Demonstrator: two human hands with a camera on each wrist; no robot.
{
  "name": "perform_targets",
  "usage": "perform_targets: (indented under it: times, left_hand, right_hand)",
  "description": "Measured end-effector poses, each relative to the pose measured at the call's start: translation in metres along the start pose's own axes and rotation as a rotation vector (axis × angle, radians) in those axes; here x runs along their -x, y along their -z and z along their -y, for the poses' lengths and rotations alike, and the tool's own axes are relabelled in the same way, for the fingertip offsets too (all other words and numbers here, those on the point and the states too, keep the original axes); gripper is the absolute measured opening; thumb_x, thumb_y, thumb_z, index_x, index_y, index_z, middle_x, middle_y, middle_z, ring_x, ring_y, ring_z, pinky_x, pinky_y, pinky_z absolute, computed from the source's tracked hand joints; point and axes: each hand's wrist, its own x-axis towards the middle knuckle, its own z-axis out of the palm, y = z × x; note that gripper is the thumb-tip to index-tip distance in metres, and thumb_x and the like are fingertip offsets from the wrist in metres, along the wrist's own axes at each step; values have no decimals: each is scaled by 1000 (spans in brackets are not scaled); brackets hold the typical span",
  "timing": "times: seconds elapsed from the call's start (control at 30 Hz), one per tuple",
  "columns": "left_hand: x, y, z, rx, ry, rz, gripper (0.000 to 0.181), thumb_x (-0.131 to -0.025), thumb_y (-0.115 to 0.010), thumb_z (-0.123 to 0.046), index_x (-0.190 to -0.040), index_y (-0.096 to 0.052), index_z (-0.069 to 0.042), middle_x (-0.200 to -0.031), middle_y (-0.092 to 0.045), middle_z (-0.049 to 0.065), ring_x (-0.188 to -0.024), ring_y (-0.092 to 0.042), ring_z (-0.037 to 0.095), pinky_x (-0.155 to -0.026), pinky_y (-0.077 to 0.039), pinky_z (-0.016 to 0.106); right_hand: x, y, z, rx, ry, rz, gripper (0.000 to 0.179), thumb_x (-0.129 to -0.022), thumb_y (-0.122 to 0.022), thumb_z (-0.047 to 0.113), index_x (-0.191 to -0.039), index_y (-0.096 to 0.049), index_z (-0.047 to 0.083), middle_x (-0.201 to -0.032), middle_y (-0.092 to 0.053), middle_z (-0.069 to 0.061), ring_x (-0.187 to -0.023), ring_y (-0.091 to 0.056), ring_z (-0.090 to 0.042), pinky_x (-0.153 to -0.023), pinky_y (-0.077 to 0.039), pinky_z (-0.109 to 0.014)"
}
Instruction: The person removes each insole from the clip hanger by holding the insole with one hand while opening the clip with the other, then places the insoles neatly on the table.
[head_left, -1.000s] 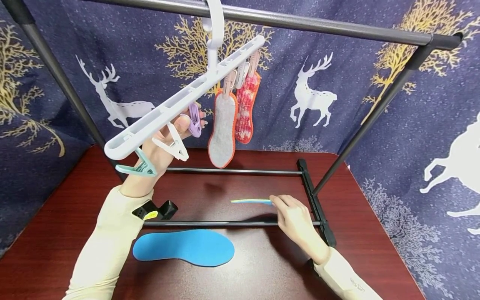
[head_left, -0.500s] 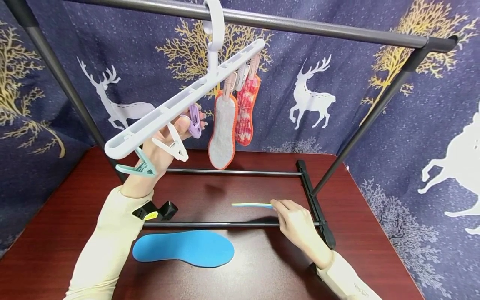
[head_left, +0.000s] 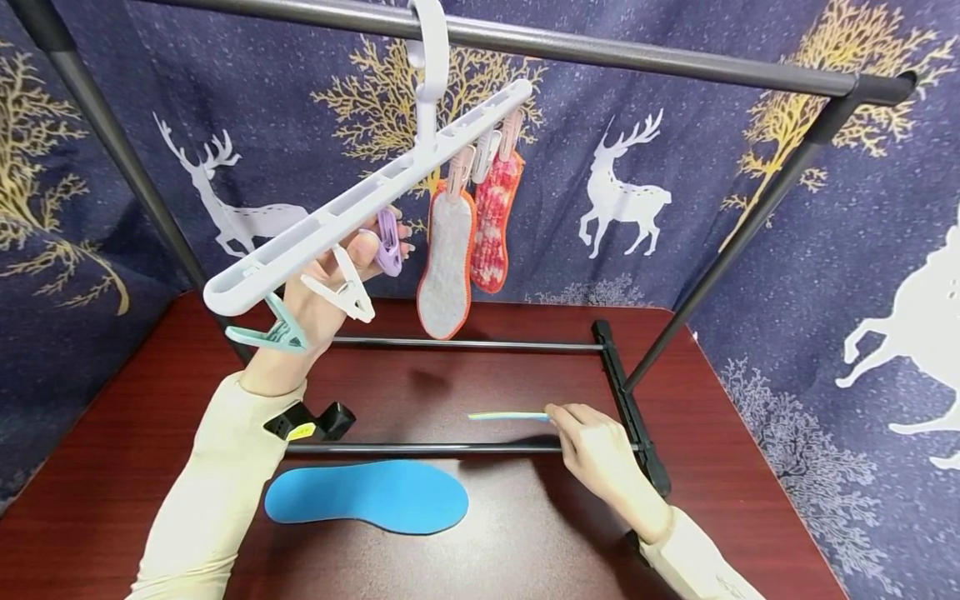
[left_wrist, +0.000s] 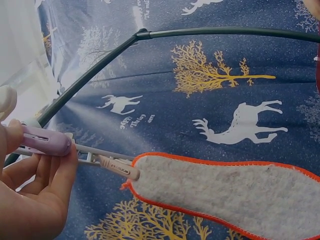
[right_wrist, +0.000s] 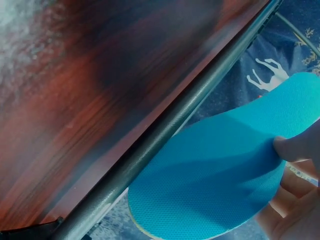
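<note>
My left hand (head_left: 321,313) is raised under a white hanger (head_left: 288,250), its thumb and fingers pinching a purple clothespin (head_left: 388,243) on the bar. The left wrist view shows the purple clothespin (left_wrist: 50,141) up close between them. A white clothespin (head_left: 352,298) and a mint clothespin (head_left: 281,333) dangle nearer the bar's near end. Low over the table, my right hand (head_left: 596,446) holds a blue insole (head_left: 506,416) by one end, seen edge-on. In the right wrist view, the thumb presses on the broad blue face of this insole (right_wrist: 215,165).
Pink clothespins hold a grey insole (head_left: 445,267) with orange edging and a red-and-white insole (head_left: 491,223). Another blue insole (head_left: 367,496) lies flat on the dark red table (head_left: 750,500). The hanger hooks over a black metal rack (head_left: 637,62), whose lower bars cross the tabletop.
My right hand and the insole in it have shifted slightly down and to the right. The hanger's near end has swung a little left; my left hand stays at the purple clothespin.
</note>
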Motion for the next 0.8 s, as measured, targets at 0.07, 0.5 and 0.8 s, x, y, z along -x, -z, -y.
perform_targets:
  times: [0.07,0.5,0.8]
  left_hand:
    - [-1,-1,0,-18,-4,-3,35,-81,-79,-22,-113,-67,-12,-102,-68,4,-95,-67,15,-88,-54,30]
    - [-2,2,1,21,0,15,37,-80,-79,-22,-113,-67,-11,-100,-69,5,-94,-67,16,-88,-54,32]
    - [-2,2,2,15,-3,12,36,-81,-79,-24,-113,-67,-13,-100,-68,5,-94,-67,16,-88,-54,32]
  right_hand:
    - [1,0,0,0,-4,1,18,-85,-61,3,-100,-70,6,-86,-70,-4,-75,-67,-19,-61,-55,-34]
    - [4,1,1,19,-9,-1,22,-78,-66,0,-98,-70,7,-85,-70,-2,-73,-67,-19,-61,-55,-34]
    - [3,4,3,24,8,-5,24,-77,-65,-2,-99,-70,6,-85,-70,-2,-75,-67,-19,-62,-55,-35]
